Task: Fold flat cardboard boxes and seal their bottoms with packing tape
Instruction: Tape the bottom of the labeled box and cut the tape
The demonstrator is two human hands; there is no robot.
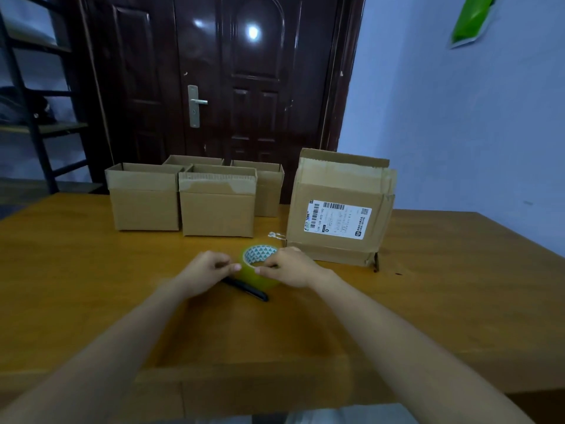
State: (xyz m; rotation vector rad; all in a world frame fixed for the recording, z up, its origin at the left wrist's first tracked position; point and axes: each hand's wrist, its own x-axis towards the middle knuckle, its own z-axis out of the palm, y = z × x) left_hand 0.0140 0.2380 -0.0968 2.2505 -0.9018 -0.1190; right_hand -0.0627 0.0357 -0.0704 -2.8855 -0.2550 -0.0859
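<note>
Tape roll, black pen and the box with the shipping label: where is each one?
tape roll (260,272), head view, yellowish outer side wall.
black pen (255,292), head view, barrel near its right end.
labelled box (337,220), head view, white shipping label.

Four open brown cardboard boxes (143,203) are set in two rows at the back of the wooden table (443,286), with a larger labelled cardboard box (339,215) to their right. A yellowish roll of packing tape (260,264) is placed before them, between the left hand (208,273) and the right hand (293,267). A black pen-like object (247,290) is laid just in front of the roll.
</note>
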